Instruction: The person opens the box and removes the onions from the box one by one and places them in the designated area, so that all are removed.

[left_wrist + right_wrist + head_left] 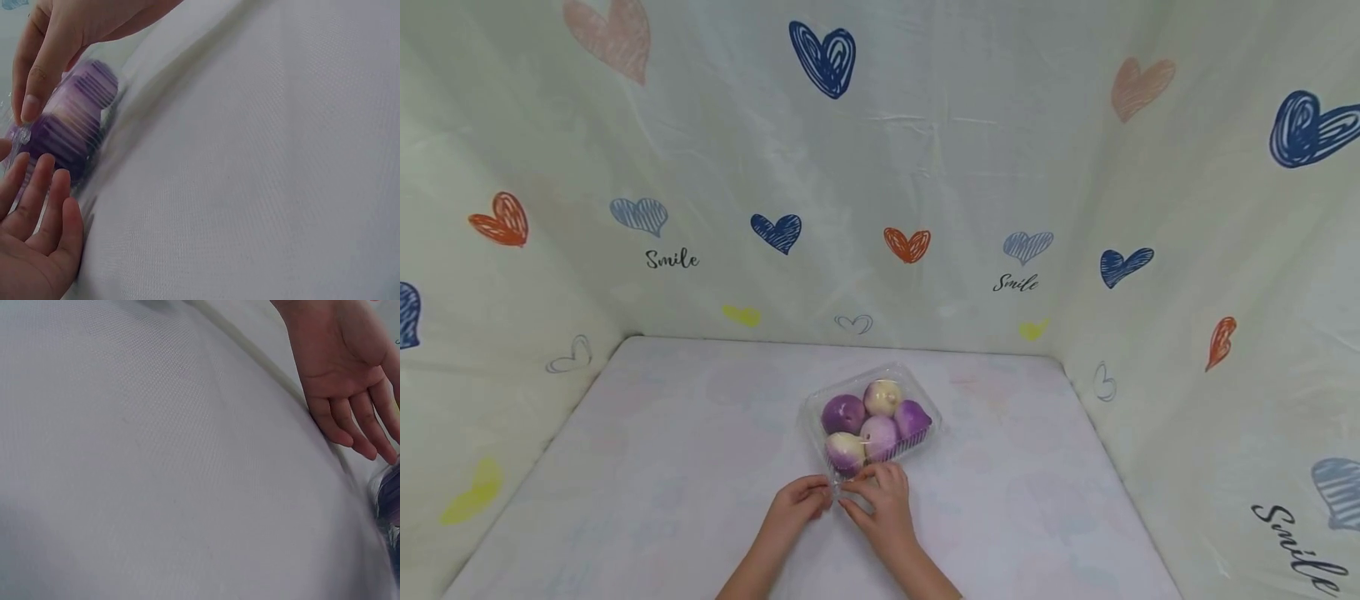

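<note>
A clear plastic clamshell box (811, 410) stands on the table with several round purple-and-cream vegetables (880, 435) inside, stem ends showing on some. My left hand (803, 498) and right hand (883, 500) meet at the box's near corner. In the left wrist view, the right hand's thumb and index finger pinch a small clear corner tab (24, 134). Just below it, the left hand (37, 244) has thumb and index finger at the same corner, other fingers loosely extended. The right wrist view shows the left hand's palm (344, 369), with the box's ribbed side at the right edge.
The box sits on a pale cloth-covered table (700, 467). Behind and on both sides hangs a white curtain (910, 150) printed with hearts and the word Smile. The table's back edge runs a short way beyond the box.
</note>
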A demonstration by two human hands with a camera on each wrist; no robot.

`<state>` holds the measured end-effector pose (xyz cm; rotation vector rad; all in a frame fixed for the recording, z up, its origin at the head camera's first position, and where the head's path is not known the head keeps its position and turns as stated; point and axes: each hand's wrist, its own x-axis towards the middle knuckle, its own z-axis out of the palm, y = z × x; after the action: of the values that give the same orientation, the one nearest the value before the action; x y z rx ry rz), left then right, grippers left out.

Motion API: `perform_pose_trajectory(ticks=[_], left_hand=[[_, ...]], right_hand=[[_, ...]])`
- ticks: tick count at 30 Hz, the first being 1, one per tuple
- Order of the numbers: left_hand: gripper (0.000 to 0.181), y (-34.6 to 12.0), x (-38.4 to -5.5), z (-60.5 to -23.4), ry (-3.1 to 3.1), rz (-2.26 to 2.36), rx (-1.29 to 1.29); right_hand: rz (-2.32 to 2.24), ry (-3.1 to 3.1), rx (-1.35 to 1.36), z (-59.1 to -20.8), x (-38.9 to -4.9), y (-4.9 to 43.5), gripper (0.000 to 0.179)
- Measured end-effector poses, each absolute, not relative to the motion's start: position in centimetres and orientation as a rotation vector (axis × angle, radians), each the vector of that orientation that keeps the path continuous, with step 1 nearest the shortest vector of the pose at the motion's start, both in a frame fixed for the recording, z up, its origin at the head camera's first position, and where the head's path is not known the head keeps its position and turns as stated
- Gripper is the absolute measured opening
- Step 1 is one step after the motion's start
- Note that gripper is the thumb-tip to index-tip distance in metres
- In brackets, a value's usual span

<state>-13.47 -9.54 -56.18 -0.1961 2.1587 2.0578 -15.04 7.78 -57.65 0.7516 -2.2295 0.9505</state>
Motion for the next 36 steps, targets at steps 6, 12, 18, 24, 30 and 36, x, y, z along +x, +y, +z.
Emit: perform_pose_trajectory(ticks=[6,12,18,24,30,36], left_hand=[[0.029,-9.6,-13.9,-56.3,2.087,2.090,-0.228],[0.027,-9.7,-14.2,-56.7,1.988,2.161,-0.211],[0.026,-9.7,-14.3,-56.7,1.952,2.170,-0.208],[0.024,-9.8,-14.4,-56.6,1.962,2.149,-0.209],[0.022,-9.9,-14.5,-56.6,1.923,2.180,-0.167],[0.021,-9.9,-14.5,-56.5,1.919,2.171,-0.167]], right_hand=[[0.959,-2.173,0.708,-58.1,-15.2,7.3,0.019],[0.970,-2.154,0.668,-58.4,-15.3,6.9,0.019],[0.973,-2.141,0.640,-58.6,-15.4,6.5,0.017],[1.000,-2.142,0.632,-58.7,-15.4,6.4,0.016],[1.035,-2.177,0.614,-58.4,-15.3,6.4,0.011],[1.026,-2.155,0.624,-58.1,-15.3,6.5,0.010]])
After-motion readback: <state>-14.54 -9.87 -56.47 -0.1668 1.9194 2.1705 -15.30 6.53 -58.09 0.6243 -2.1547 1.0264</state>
